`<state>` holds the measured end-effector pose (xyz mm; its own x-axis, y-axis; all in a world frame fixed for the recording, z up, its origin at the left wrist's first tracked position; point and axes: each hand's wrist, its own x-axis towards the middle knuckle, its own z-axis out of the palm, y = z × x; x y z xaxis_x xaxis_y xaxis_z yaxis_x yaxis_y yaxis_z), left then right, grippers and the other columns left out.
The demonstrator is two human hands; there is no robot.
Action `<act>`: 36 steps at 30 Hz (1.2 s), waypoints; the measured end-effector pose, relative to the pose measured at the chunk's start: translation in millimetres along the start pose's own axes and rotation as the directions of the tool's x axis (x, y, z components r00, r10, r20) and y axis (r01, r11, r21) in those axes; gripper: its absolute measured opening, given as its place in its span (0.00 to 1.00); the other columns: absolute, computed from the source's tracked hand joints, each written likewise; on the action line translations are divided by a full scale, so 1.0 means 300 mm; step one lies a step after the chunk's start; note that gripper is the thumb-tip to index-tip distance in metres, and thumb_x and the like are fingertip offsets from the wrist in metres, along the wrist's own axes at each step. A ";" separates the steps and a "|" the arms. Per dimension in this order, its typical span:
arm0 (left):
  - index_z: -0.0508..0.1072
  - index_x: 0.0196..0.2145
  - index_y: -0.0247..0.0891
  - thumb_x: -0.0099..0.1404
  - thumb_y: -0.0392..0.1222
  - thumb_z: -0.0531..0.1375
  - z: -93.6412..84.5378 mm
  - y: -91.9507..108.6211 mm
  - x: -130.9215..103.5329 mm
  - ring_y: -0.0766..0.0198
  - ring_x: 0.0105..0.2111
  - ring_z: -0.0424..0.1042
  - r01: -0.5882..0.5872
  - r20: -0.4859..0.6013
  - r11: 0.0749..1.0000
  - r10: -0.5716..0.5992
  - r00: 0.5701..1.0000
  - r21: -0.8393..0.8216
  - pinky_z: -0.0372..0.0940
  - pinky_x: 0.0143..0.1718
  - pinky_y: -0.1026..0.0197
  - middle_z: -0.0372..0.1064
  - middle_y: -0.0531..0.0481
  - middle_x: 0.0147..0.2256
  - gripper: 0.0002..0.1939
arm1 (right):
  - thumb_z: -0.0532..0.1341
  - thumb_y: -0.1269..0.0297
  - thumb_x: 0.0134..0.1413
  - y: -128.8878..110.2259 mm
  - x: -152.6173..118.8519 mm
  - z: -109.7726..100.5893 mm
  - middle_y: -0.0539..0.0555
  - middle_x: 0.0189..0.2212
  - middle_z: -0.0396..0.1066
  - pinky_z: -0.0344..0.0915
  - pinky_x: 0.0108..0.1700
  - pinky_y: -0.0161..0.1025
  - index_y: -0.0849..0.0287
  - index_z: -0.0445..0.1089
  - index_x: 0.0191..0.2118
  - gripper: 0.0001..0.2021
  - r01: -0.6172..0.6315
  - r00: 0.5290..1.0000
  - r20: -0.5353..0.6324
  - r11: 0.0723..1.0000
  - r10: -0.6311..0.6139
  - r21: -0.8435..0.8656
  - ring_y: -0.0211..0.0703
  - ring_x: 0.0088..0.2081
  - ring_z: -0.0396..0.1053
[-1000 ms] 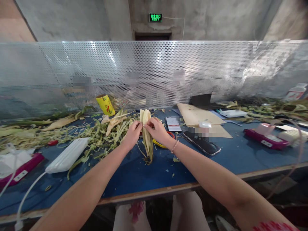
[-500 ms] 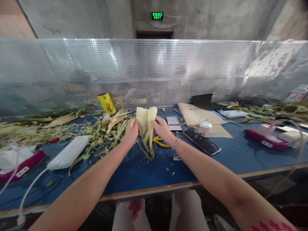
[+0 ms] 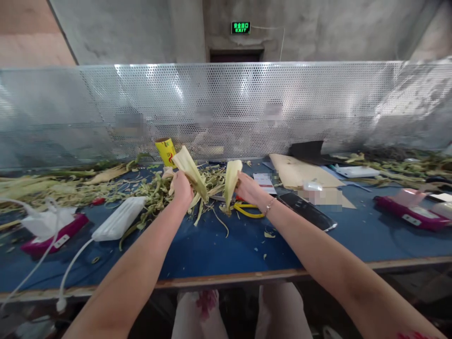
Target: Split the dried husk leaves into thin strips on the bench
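Note:
My left hand (image 3: 182, 189) is closed on a pale corn husk strip (image 3: 189, 170), which tilts up to the left above a heap of dry plant scraps (image 3: 155, 195). In my right hand (image 3: 249, 187) is another pale husk strip (image 3: 232, 178), held upright with its lower end near the table. A gap separates the two strips. Just below my right hand lie yellow-handled scissors (image 3: 249, 210), their blades partly hidden by the scraps. A thin loose fibre (image 3: 223, 223) curls on the blue table (image 3: 219, 256).
A yellow tube (image 3: 165, 151) leans by the perforated metal screen (image 3: 226, 103). On the left are a white power strip (image 3: 120, 219) and a magenta box (image 3: 56, 235). A black phone (image 3: 307, 211), brown paper (image 3: 300, 170) and another magenta box (image 3: 411, 212) lie right.
The husk piece held between both hands is now in two separate strips, one in each hand. My hands have moved apart, and the view has shifted slightly left.

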<state>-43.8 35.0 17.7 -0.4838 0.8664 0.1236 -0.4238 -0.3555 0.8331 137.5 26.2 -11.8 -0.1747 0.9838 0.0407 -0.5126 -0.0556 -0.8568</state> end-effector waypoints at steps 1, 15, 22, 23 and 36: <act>0.62 0.25 0.38 0.51 0.34 0.48 0.007 0.002 -0.016 0.72 0.15 0.59 0.027 0.033 1.000 -0.027 0.999 -0.014 0.56 0.18 0.71 0.58 0.57 0.17 0.04 | 0.54 0.65 0.53 0.011 -0.007 0.010 0.51 0.30 0.71 0.68 0.41 0.37 0.58 0.63 0.34 0.03 -0.063 0.994 0.086 0.996 0.068 -0.057 0.37 0.35 0.69; 0.65 0.38 0.36 0.43 0.34 0.53 0.028 -0.032 -0.139 0.65 0.22 0.70 -0.082 0.491 0.897 -0.159 0.857 0.434 0.64 0.19 0.65 0.71 0.52 0.27 0.20 | 0.61 0.61 0.47 -0.004 -0.066 0.045 0.50 0.32 0.65 0.67 0.29 0.33 0.58 0.62 0.36 0.11 0.110 0.990 0.137 0.840 -0.043 -0.531 0.34 0.30 0.66; 0.67 0.37 0.34 0.45 0.35 0.54 0.024 -0.024 -0.149 0.65 0.23 0.68 -0.197 0.566 0.795 -0.211 0.797 0.573 0.64 0.21 0.64 0.70 0.50 0.28 0.17 | 0.61 0.56 0.46 -0.003 -0.104 0.068 0.50 0.32 0.64 0.67 0.28 0.34 0.58 0.60 0.41 0.18 0.219 0.976 0.167 0.715 -0.143 -0.664 0.34 0.29 0.66; 0.67 0.36 0.33 0.45 0.35 0.55 0.025 -0.022 -0.152 0.64 0.24 0.68 -0.254 0.583 0.766 -0.187 0.790 0.591 0.64 0.23 0.63 0.70 0.50 0.28 0.16 | 0.61 0.55 0.46 -0.007 -0.108 0.071 0.51 0.33 0.65 0.67 0.28 0.34 0.59 0.60 0.41 0.18 0.222 0.975 0.159 0.695 -0.155 -0.684 0.35 0.29 0.67; 0.65 0.38 0.35 0.49 0.35 0.52 0.012 -0.033 -0.107 0.61 0.28 0.70 -0.472 0.546 0.562 0.041 0.836 0.680 0.64 0.32 0.60 0.70 0.48 0.28 0.16 | 0.57 0.72 0.45 -0.010 -0.025 0.014 0.52 0.31 0.72 0.69 0.26 0.35 0.62 0.66 0.37 0.10 0.144 0.988 0.041 0.814 -0.146 -0.563 0.35 0.25 0.68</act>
<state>-21.2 11.9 7.5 -0.0035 0.9018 0.4320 0.5105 -0.3699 0.7762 136.9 18.2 -7.3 -0.1324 0.9735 0.1867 0.0310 0.1923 -0.9808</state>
